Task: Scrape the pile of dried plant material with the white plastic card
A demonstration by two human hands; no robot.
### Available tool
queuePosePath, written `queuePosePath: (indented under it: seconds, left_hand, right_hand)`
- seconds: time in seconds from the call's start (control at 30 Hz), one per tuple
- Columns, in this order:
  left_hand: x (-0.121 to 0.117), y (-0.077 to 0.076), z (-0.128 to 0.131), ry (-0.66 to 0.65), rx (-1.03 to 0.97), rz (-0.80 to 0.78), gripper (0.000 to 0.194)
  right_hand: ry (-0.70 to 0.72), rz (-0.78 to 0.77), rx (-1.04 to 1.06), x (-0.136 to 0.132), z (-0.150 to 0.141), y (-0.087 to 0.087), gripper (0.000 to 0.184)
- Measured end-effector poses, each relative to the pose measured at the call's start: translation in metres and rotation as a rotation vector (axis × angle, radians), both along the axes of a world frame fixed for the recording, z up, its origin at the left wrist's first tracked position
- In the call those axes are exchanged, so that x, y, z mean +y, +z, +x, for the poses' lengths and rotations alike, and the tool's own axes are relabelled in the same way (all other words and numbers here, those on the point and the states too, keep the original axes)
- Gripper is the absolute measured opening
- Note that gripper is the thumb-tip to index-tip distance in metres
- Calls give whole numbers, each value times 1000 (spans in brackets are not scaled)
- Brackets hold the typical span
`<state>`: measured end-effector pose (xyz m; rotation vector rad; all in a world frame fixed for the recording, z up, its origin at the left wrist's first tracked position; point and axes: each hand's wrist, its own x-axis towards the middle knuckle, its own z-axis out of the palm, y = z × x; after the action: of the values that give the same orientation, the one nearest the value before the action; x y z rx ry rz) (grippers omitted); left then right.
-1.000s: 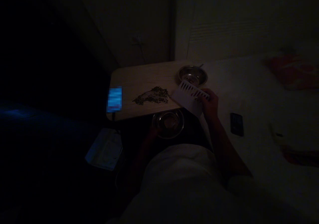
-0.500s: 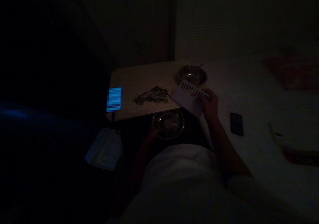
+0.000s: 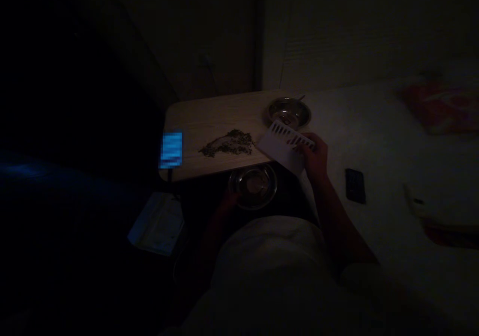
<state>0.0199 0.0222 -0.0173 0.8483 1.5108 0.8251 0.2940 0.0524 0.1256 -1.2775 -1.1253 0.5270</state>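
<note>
Dim light covers everything. My right hand [image 3: 315, 157] is closed on a white flat sheet with a row of slots [image 3: 281, 149], tilted over the right part of the wooden table; its exact kind is unclear. Just left of the sheet lies a loose heap of small dark bits, like seeds or dried leaves [image 3: 234, 142]. Below the table's front edge, my left hand [image 3: 232, 199] grips the left rim of a round metal bowl [image 3: 254, 186], its fingers mostly lost in shadow. What the bowl contains is too dark to make out.
A second metal bowl [image 3: 288, 110] stands at the table's [image 3: 209, 114] back right, a thin handle at its rim. A blurred-out bright screen [image 3: 171, 150] sits at the left edge. On the pale surface to the right lie a phone [image 3: 355, 186] and a red packet [image 3: 443, 106].
</note>
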Motion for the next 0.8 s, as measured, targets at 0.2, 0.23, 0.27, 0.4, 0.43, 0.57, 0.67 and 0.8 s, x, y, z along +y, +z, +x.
queuePosePath:
  seconds: [0.2,0.23,0.27,0.4,0.43,0.57,0.67,0.8]
  left_hand:
    - [1,-4,-1,1,-57,-24,44]
    - [2,-6,-1,17,-62,-36,44]
    - [3,-9,-1,41,-77,-43,45]
    - [6,-18,-2,106,-169,-51,49]
    - [7,-20,-1,107,-180,-64,48]
    - [7,-22,-1,132,-211,-109,37]
    - [6,-23,-2,130,-195,-109,34]
    - [4,-23,-4,107,-148,-46,36]
  right_hand:
    - [1,-12,6,-1,0,0,15]
    - [0,-10,9,-1,0,1,15]
    - [-2,-7,10,-1,-1,1,14]
    - [-6,-4,-5,-1,-1,2,12]
    - [-4,-6,-6,-1,-1,2,12]
    - [-1,-14,3,-1,-1,2,13]
    - [-2,-12,5,-1,-1,2,13]
    - [-4,-12,8,-1,-2,3,14]
